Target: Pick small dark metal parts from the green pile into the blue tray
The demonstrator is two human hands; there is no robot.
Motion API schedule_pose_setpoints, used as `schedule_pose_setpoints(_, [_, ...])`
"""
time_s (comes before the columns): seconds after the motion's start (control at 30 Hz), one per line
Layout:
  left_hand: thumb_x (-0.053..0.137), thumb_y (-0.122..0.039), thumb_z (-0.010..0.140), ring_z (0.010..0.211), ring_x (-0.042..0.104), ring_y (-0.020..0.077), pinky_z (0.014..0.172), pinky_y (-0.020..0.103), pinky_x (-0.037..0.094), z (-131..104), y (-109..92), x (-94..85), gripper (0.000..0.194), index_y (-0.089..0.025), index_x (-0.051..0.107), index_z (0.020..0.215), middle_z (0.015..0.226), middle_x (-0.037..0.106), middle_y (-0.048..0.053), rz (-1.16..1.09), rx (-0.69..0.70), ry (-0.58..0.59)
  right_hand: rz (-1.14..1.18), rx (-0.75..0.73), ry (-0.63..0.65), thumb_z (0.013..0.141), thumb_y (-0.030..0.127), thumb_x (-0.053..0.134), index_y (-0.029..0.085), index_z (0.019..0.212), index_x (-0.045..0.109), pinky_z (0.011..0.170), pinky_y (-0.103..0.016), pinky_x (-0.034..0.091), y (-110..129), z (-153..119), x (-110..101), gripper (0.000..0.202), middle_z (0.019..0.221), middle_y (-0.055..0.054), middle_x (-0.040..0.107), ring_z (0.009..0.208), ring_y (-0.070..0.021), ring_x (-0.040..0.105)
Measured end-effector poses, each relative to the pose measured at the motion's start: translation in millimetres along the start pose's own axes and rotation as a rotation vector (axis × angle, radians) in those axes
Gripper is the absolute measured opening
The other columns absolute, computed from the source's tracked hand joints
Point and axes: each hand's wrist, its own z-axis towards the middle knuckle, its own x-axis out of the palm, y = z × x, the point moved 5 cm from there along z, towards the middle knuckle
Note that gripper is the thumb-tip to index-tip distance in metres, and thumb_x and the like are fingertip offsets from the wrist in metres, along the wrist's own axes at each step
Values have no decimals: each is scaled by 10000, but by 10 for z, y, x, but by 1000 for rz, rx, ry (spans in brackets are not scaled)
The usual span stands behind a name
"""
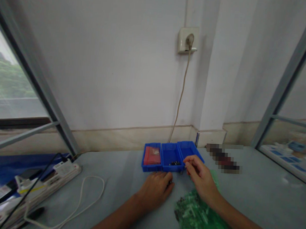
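My left hand [156, 190] rests on the table just in front of the blue bins, its fingers curled, with small dark parts [169, 183] showing between thumb and fingers. At the front of the right blue bin [188, 149], my right hand [200, 175] pinches thumb and fingertips together; what they hold is too small to make out. Several small dark and shiny parts [175, 163] lie in the middle blue bin [170, 150]. A red packet [152, 156] fills the left blue bin [143, 163]. Below my right hand lies a green translucent bag of small pieces [199, 214].
A white power strip [61, 178] with plugs and a looping white cable [82, 199] occupies the table's left side. At the back right is a pixelated dark item [224, 158]. A wall socket [188, 40] has a cord hanging behind the bins. Metal frame posts stand on both sides.
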Motion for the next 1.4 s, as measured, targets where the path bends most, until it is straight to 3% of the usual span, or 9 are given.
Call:
schedule_pose_setpoints(0.37, [506,-293,1043,901,658,225,801,319,489,-3,-9,-12,88,-213,540,1031,984,687,44,-7,3,5,-44,-28,11,1003,389,550,236,991,634,645,-284,435,-20,0,-3,175,765,10,598,702,-182,567])
schedule_pose_setpoints(0.67, [522,-278,1033,907,663,231,798,325,492,-1,-19,-28,72,-211,548,1034,989,692,44,-7,-4,1,-80,-19,60,1005,398,535,239,982,637,665,-298,431,-43,-10,26,190,750,16,554,715,-197,560])
schedule_pose_setpoints(1.4, [492,-277,1036,902,653,224,803,323,487,-9,-19,-27,77,-214,537,1037,988,688,50,-11,6,-10,-115,-47,35,1005,410,530,244,992,652,712,-302,454,-33,-4,0,206,853,-9,639,790,-211,595])
